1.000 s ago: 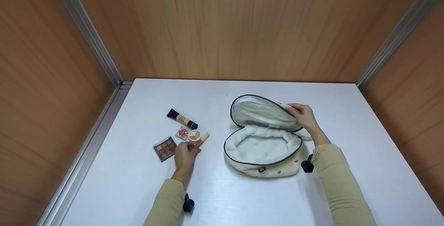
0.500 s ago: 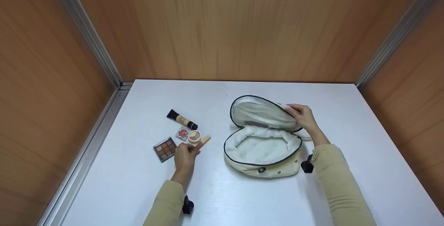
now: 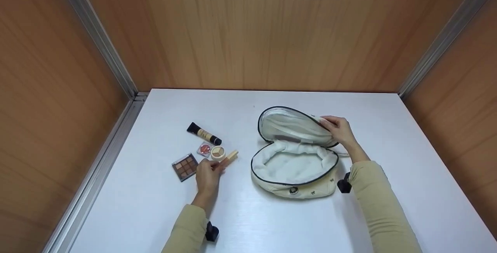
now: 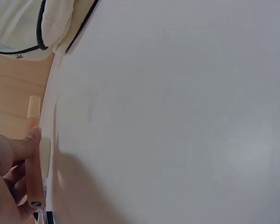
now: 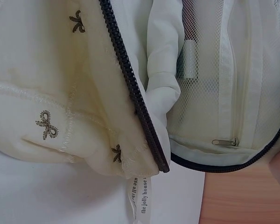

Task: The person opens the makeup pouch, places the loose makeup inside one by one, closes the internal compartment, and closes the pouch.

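Observation:
My left hand (image 3: 207,177) pinches a slim peach-coloured tube (image 3: 229,159) with a paler cap, beside a round three-section compact (image 3: 218,152). The left wrist view shows the thumb of that hand (image 4: 11,161) along the tube (image 4: 34,177). A cream pouch (image 3: 310,191) with black zip edging lies unzipped, its lid (image 3: 289,126) raised. My right hand (image 3: 339,132) grips the lid's right edge. In the right wrist view the pouch (image 5: 98,102) shows bow embroidery and a mesh pocket (image 5: 205,93) in the lid; only a sliver of the hand appears at the right edge.
Left of the pouch on the white table (image 3: 248,225) lie a black-capped tube (image 3: 204,133), a small clear case with red (image 3: 204,149) and a brown palette (image 3: 185,167). Wooden panels (image 3: 248,31) stand behind and at both sides.
The tube in my left hand has shifted slightly right and down, away from the round compact's upper side. My right hand and the pouch have stayed in place.

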Motion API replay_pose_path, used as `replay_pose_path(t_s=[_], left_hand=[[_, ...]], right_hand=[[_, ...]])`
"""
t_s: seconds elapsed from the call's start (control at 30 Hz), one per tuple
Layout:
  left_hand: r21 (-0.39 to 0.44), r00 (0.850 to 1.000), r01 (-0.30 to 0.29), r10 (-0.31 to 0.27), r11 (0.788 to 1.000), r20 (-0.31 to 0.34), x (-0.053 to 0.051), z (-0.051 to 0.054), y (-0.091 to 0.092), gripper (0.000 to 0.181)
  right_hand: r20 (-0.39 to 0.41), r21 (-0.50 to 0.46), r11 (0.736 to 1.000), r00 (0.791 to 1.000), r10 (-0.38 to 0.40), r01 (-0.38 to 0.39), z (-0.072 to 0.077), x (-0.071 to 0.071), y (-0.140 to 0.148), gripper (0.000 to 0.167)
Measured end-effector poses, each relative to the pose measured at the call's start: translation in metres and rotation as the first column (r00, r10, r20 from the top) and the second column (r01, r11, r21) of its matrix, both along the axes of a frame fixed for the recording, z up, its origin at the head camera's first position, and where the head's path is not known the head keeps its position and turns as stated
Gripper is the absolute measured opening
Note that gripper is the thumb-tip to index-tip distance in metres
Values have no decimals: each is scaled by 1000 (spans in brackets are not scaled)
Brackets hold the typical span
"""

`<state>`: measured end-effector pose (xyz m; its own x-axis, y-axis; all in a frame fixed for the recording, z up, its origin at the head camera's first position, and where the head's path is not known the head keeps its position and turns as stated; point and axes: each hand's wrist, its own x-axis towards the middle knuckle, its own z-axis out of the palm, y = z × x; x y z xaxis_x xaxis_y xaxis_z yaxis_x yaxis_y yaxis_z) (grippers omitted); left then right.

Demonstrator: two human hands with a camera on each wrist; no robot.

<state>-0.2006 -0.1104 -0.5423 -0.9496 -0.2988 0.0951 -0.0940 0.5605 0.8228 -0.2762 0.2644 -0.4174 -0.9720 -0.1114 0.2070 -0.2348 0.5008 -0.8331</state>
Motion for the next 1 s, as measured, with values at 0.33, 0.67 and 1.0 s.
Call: replay_pose_path(t_s=[0.33, 0.67, 1.0], left_hand=[[-49, 992, -2, -5, 999, -125, 2, 13, 10, 8], [-50, 979, 32, -41, 998, -200, 3, 28, 25, 12], [-92, 964, 33, -56, 995, -261, 1, 34, 40, 13]], right_hand=[[-4, -30, 999, 1000, 10, -10, -29, -23, 16, 31], [-26, -15, 1000, 1000, 1, -2, -29, -22, 15, 31], [-5, -36, 999, 1000, -6, 6, -31, -23, 14, 32]])
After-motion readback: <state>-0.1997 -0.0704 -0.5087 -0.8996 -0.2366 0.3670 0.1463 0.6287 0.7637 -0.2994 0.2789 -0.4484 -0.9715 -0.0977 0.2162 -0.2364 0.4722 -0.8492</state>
